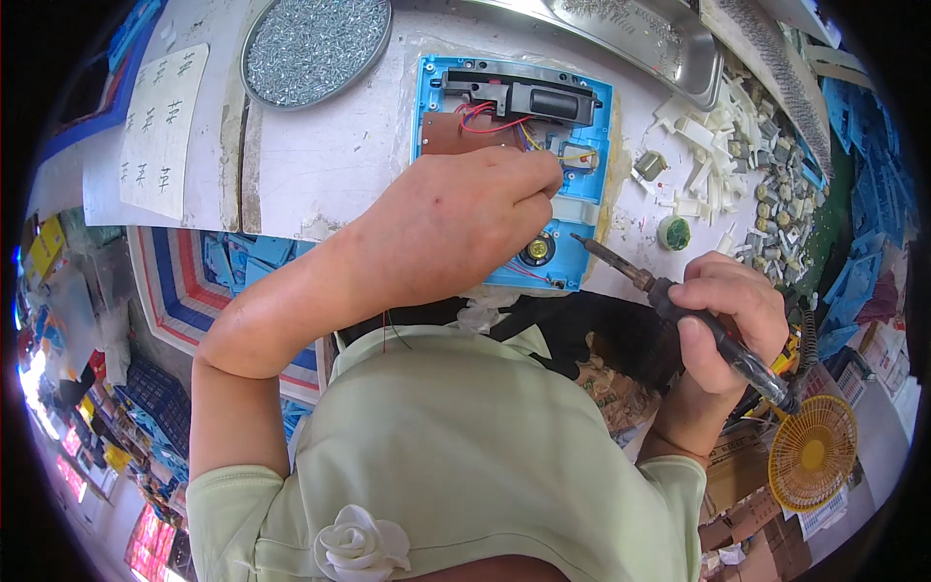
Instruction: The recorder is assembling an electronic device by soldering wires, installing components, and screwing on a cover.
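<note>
You're at a small electronics assembly workshop bench: beyond your left hand (456, 218) sits a round tray of tiny screws (315, 44), and past your right hand (727, 315) (gripping a soldering iron (679, 306)) lie heaps of white plastic parts (722, 131) and blue casings (868, 194).

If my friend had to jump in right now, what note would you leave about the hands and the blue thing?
Left hand: resting on the blue plastic housing, fingers pinching at the wires near its middle.
Right hand: gripping a soldering iron, tip close to the housing's lower right corner, not clearly touching it.
On the housing: brown circuit board, black part, small round speaker.
Nearby: round tray of screws, pile of white plastic parts.
Done: parts sit in the housing. Left: cannot tell which joints are soldered.
</note>
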`<move>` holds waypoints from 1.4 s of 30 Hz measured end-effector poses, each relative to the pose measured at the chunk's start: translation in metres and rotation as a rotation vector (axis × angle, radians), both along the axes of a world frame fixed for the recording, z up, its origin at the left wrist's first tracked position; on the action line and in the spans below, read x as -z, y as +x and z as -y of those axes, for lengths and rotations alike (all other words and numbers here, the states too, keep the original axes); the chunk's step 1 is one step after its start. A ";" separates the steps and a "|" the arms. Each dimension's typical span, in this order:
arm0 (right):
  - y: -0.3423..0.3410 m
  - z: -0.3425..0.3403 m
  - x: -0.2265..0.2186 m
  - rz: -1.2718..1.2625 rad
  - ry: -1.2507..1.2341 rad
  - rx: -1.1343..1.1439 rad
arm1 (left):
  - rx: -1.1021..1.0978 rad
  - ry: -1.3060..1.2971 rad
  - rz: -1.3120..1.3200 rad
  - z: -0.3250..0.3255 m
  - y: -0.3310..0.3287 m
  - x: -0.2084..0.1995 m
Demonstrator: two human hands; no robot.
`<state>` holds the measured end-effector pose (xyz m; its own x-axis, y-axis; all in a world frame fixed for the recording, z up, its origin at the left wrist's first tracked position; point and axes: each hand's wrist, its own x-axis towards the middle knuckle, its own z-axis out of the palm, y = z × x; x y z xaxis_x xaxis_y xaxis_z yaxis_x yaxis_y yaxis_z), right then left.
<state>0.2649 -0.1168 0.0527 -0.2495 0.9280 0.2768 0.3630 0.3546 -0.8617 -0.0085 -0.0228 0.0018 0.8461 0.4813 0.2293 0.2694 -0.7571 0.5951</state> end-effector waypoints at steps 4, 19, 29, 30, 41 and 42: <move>0.003 0.010 0.005 -0.026 0.033 0.055 | 0.010 -0.008 -0.022 -0.001 0.000 0.000; 0.009 0.019 0.006 -0.047 0.040 0.119 | 0.052 -0.054 0.063 -0.006 -0.007 0.002; 0.005 0.013 0.013 -0.098 0.019 0.167 | -0.045 -0.180 0.225 -0.004 -0.001 0.005; 0.005 0.013 0.013 -0.097 0.033 0.166 | -0.014 -0.152 0.223 -0.004 -0.001 0.005; -0.008 0.010 0.019 -0.046 -0.027 0.026 | -0.019 -0.109 0.103 -0.001 0.000 -0.001; -0.009 0.009 0.019 -0.042 -0.025 0.025 | -0.018 -0.105 0.105 -0.001 0.000 0.000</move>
<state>0.2558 -0.1262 0.0339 -0.2150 0.9406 0.2629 0.3348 0.3239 -0.8849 -0.0086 -0.0219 0.0021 0.8113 0.5219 0.2635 0.2143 -0.6847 0.6966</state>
